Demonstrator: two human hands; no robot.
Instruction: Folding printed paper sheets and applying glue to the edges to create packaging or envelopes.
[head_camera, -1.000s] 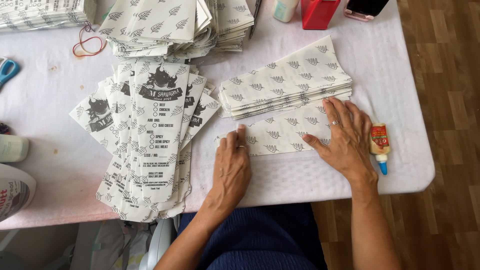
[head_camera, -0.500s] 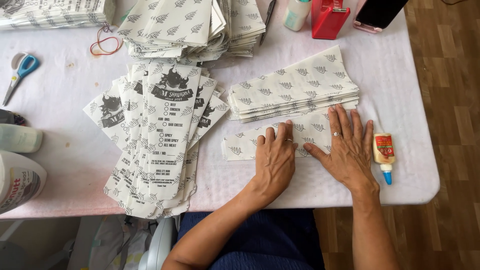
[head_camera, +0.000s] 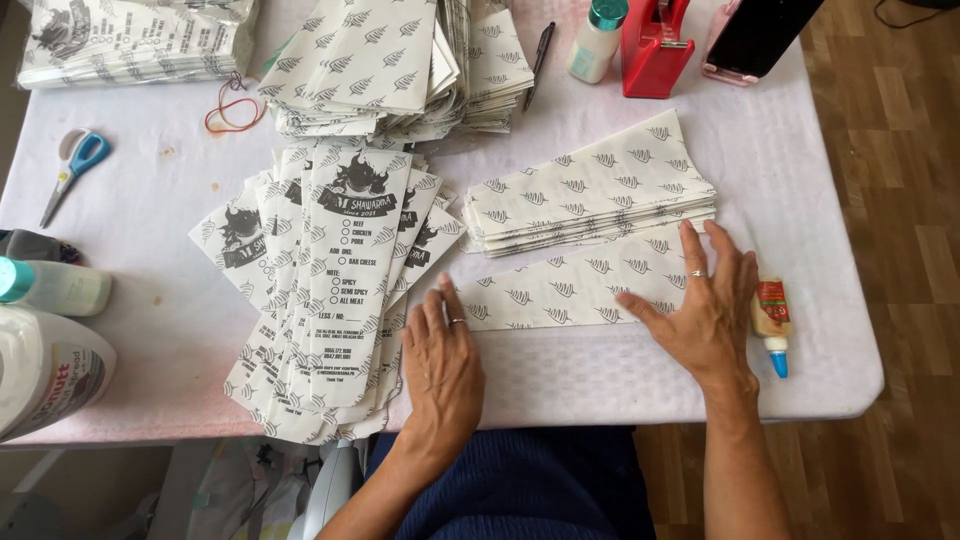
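1. Head view, work surface: a table (head_camera: 150, 330) covered with a pale lilac cloth is seen from above; a lap in dark blue fabric is seen at its near edge.

2. Head view, item in hand: a folded paper sheet (head_camera: 570, 290), cream with a grey leaf print, is laid flat near the front edge, right of centre, its narrow end to the left.

3. Head view, left hand (head_camera: 443, 365): it is laid palm down, fingers extended and unclenched, fingertips pressed on the sheet's narrow left end; nothing is gripped. A ring is worn.

4. Head view, right hand (head_camera: 705, 310): it is spread flat over the sheet's wide right end, fingers splayed and relaxed, nothing clasped. A ring is worn here too.

5. Head view, nearby stock: a stack of like folded sheets (head_camera: 590, 195) is set just behind the pressed one, their edges touching or nearly so. A fanned pile of printed paper bags (head_camera: 335, 290) is found just left of the left hand.

6. Head view, glue: a small glue bottle (head_camera: 770, 320) with a blue tip is laid just right of the right hand.

7. Head view, far edge: a heap of leaf-print paper (head_camera: 390, 65), a red tape dispenser (head_camera: 655, 45), a pen (head_camera: 538, 50) and a phone (head_camera: 755, 35) are noted.

8. Head view, left side: blue-handled scissors (head_camera: 70, 170), a red rubber band (head_camera: 230, 105) and a teal-capped bottle (head_camera: 55, 287) are recorded.
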